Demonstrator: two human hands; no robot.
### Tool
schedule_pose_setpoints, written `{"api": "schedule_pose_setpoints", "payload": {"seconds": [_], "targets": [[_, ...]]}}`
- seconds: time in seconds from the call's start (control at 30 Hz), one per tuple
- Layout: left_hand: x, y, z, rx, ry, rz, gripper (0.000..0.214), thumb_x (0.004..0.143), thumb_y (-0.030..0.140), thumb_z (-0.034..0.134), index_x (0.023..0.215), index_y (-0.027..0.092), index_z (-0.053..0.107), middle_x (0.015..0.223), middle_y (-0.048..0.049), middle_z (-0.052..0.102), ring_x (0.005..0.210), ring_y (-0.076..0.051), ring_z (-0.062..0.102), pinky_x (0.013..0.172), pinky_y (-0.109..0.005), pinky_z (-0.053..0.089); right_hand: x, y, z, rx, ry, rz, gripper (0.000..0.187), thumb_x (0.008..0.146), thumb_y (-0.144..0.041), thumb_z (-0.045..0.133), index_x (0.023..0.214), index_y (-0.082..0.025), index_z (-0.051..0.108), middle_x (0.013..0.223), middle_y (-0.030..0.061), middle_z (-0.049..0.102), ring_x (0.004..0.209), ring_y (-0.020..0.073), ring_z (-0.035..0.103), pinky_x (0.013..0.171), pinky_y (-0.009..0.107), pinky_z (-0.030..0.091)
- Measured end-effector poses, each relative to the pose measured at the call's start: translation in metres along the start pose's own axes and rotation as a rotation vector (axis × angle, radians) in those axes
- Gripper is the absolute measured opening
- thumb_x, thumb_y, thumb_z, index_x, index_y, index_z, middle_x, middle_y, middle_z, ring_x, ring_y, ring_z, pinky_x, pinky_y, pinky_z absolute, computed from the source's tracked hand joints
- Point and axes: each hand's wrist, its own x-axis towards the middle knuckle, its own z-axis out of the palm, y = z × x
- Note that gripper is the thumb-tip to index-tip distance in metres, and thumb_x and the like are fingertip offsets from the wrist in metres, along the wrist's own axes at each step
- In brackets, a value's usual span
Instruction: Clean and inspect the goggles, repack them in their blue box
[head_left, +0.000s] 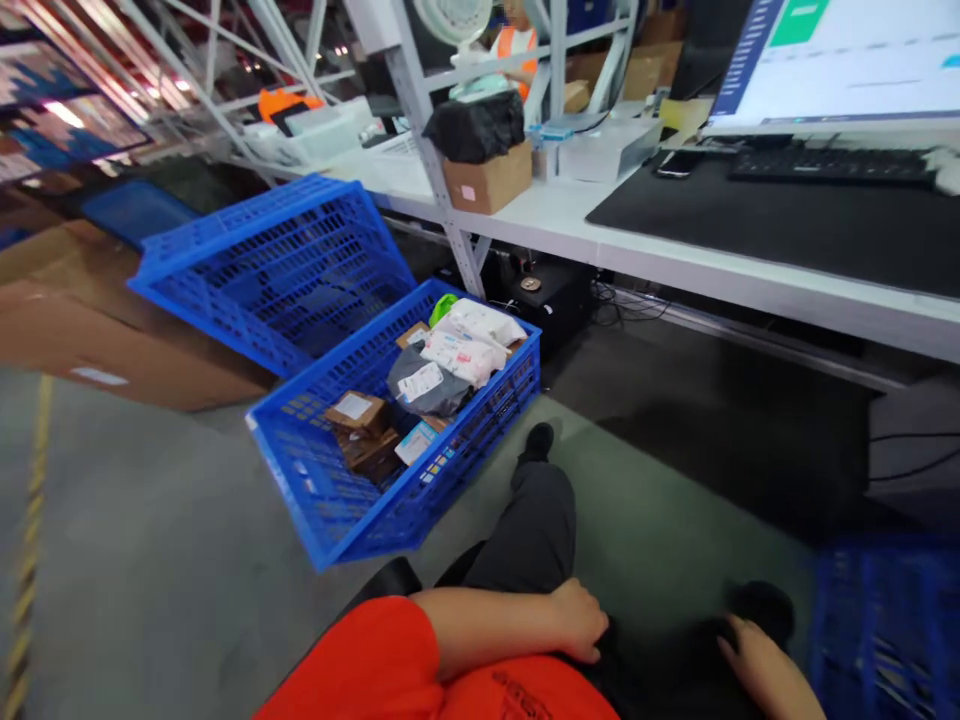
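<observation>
With the left hand and right hand resting at the lap, grip indeterminable, the blue crate is lying ahead-left, nearer the left, long axis running forward-right, parcels heaping toward its far end.

Labels, screen text and shirt print are illegible.

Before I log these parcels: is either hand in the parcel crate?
No, the left hand and right hand both sit low, apart from the parcel crate.
</observation>
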Motion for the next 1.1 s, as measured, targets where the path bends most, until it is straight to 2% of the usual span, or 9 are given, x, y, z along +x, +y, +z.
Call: {"api": "schedule_pose_setpoints", "payload": {"seconds": [0.1, 0.2, 0.3, 0.43, 0.6, 0.73, 0.87, 1.0, 1.1], "targets": [[0.012, -0.006, -0.03, 0.047, -0.032, 0.024, 0.041, 0.085, 0.05, 0.073, 0.105, 0.015, 0.077, 0.107, -0.0221, 0.08, 0.101, -0.039, 0.079, 0.087, -0.05, 0.061, -0.002, 0.0, -0.017, 0.003, -0.043, 0.117, 0.045, 0.092, -0.027, 0.049, 0.121, -0.014, 0.08, 0.126, 0.0238, 0.079, 0.111, 0.0349, 0.08, 0.097, 0.047, 0.063], [0.026, -0.015, -0.065, -0.008, 0.027, 0.003, 0.044, 0.086, 0.044, 0.071, 0.119, 0.016, 0.074, 0.125, -0.0223, 0.076, 0.117, -0.039, 0.075, 0.098, -0.052, 0.06, 0.003, -0.008, -0.047, -0.009, 0.017, 0.246, 0.049, 0.095, -0.02, 0.046, 0.132, -0.011, 0.077, 0.138, 0.0226, 0.074, 0.127, 0.0322, 0.074, 0.109, 0.043, 0.057], [0.049, -0.03, -0.101, -0.086, 0.03, 0.005, 0.041, 0.088, 0.037, 0.066, 0.124, 0.02, 0.07, 0.133, -0.0179, 0.073, 0.125, -0.036, 0.071, 0.107, -0.05, 0.057, 0.018, -0.01, -0.071, 0.013, 0.017, 0.347, 0.048, 0.095, -0.018, 0.05, 0.135, -0.014, 0.077, 0.141, 0.0189, 0.074, 0.13, 0.0298, 0.072, 0.111, 0.038, 0.055], [0.087, -0.042, -0.152, -0.114, 0.023, 0.099, 0.031, 0.086, 0.035, 0.07, 0.115, 0.025, 0.07, 0.131, -0.0128, 0.074, 0.124, -0.034, 0.071, 0.109, -0.047, 0.056, 0.036, 0.003, -0.082, 0.021, 0.052, 0.471, 0.048, 0.091, -0.013, 0.054, 0.132, -0.02, 0.079, 0.137, 0.0156, 0.076, 0.128, 0.0294, 0.073, 0.11, 0.036, 0.056], [0.121, -0.036, -0.234, -0.021, 0.087, 0.289, 0.022, 0.09, 0.031, 0.07, 0.112, 0.026, 0.07, 0.122, -0.0097, 0.077, 0.119, -0.031, 0.072, 0.108, -0.045, 0.055, 0.051, 0.031, -0.089, 0.106, 0.141, 0.533, 0.048, 0.087, -0.009, 0.056, 0.124, -0.024, 0.082, 0.129, 0.014, 0.08, 0.121, 0.0303, 0.077, 0.106, 0.039, 0.058], [0.134, -0.031, -0.315, 0.006, 0.323, 0.478, 0.02, 0.097, 0.028, 0.063, 0.115, 0.026, 0.07, 0.118, -0.0074, 0.076, 0.11, -0.025, 0.071, 0.103, -0.038, 0.056, 0.069, 0.052, -0.114, 0.236, 0.271, 0.531, 0.044, 0.087, -0.011, 0.055, 0.114, -0.027, 0.084, 0.125, 0.0102, 0.082, 0.121, 0.0281, 0.077, 0.107, 0.037, 0.058], [0.136, -0.034, -0.409, 0.057, 0.648, 0.675, 0.023, 0.102, 0.021, 0.052, 0.111, 0.025, 0.072, 0.107, -0.0081, 0.077, 0.1, -0.022, 0.073, 0.093, -0.035, 0.059, 0.091, 0.069, -0.179, 0.343, 0.468, 0.509, 0.04, 0.09, -0.019, 0.05, 0.109, -0.025, 0.085, 0.118, 0.0111, 0.084, 0.115, 0.0285, 0.079, 0.104, 0.037, 0.06], [0.129, -0.042, -0.502, 0.115, 0.986, 0.802, 0.024, 0.102, 0.015, 0.051, 0.109, 0.022, 0.073, 0.1, -0.0077, 0.079, 0.09, -0.019, 0.075, 0.083, -0.033, 0.062, 0.116, 0.078, -0.278, 0.396, 0.728, 0.305, 0.041, 0.098, -0.033, 0.047, 0.11, -0.023, 0.085, 0.113, 0.0123, 0.084, 0.103, 0.0283, 0.081, 0.097, 0.041, 0.065], [0.122, -0.052, -0.555, 0.18, 1.126, 0.821, 0.022, 0.101, 0.013, 0.052, 0.108, 0.021, 0.072, 0.099, -0.0064, 0.079, 0.088, -0.017, 0.075, 0.08, -0.03, 0.062, 0.136, 0.081, -0.357, 0.329, 0.974, 0.161, 0.037, 0.102, -0.038, 0.051, 0.108, -0.024, 0.085, 0.108, 0.0105, 0.084, 0.102, 0.0272, 0.081, 0.096, 0.042, 0.066]]}}
